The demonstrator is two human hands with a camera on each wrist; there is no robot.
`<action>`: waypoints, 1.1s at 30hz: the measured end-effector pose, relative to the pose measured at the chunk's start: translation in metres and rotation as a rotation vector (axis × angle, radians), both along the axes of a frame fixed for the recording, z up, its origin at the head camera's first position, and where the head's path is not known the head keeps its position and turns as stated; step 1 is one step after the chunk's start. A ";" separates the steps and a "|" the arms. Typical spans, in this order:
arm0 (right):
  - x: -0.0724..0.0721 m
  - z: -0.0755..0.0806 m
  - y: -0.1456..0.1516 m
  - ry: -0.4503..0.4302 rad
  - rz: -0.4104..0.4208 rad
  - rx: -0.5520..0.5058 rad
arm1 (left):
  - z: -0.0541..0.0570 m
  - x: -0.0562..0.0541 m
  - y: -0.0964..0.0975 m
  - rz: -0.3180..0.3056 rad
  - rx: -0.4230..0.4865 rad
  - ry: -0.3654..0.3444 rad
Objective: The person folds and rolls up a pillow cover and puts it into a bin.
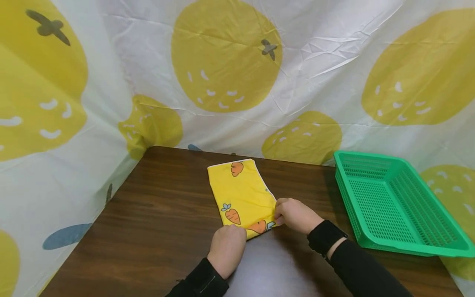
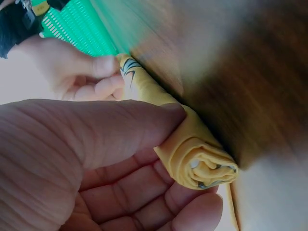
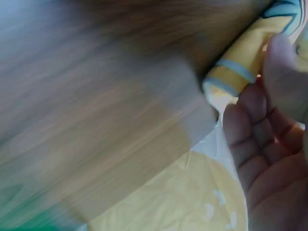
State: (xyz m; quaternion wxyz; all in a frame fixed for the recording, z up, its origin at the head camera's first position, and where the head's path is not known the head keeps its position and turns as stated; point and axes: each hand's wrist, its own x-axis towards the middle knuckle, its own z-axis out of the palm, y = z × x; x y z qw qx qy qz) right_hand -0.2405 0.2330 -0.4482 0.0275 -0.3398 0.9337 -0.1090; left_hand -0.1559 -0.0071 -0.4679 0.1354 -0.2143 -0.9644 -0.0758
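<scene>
The left hand (image 1: 227, 246) and right hand (image 1: 298, 215) pinch the yellow cloth (image 1: 243, 189), rolled between their fingers; uneven pulling could skew it. Slackened fingers might let it unwind.

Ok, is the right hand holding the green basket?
No, the right hand pinches the yellow cloth, apart from the green basket.

No text, brand, number or sign can be read in any of the 3 views: not on the yellow cloth (image 1: 243, 192) between the left hand (image 1: 228, 246) and the right hand (image 1: 298, 215), not on the green basket (image 1: 415, 247) beyond the right hand; 1 small yellow patch (image 2: 41, 8) at the right wrist is too blurred for reading
</scene>
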 end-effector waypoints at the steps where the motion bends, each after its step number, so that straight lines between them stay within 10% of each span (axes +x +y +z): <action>1: 0.003 -0.001 0.003 0.019 0.012 0.008 | 0.000 0.000 0.000 0.003 0.000 -0.003; 9: 0.004 -0.015 0.008 0.186 0.067 0.027 | 0.000 0.000 -0.001 0.012 0.019 0.006; 19: 0.000 -0.014 0.008 0.154 -0.001 -0.024 | 0.001 0.001 -0.004 0.015 0.019 -0.033; 33: -0.030 -0.006 0.010 -0.154 -0.105 -0.090 | 0.000 -0.003 -0.014 0.053 0.022 -0.018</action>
